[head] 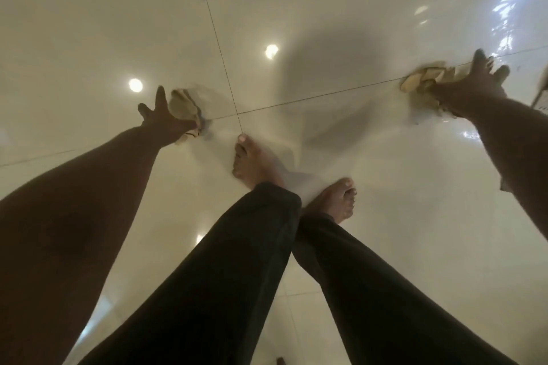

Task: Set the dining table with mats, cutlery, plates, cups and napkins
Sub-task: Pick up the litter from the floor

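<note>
Beige crumpled napkin (182, 108) sits bunched in the left hand (166, 120), some fingers gripping it while two point straight out. At far right, the right hand (471, 80) clutches another crumpled napkin (421, 81). Both hang above glossy cream floor tiles (326, 24), bare feet (252, 163) below.

Floor (326, 9) seen from above. Two feet at centre: one (252, 163) ahead at 12 o'clock, the other (338, 201) behind it toward 4 o'clock. Left hand (166, 118) at 9 o'clock holds one napkin (184, 107); right hand (471, 80) at 2 o'clock holds another napkin (427, 80).
</note>
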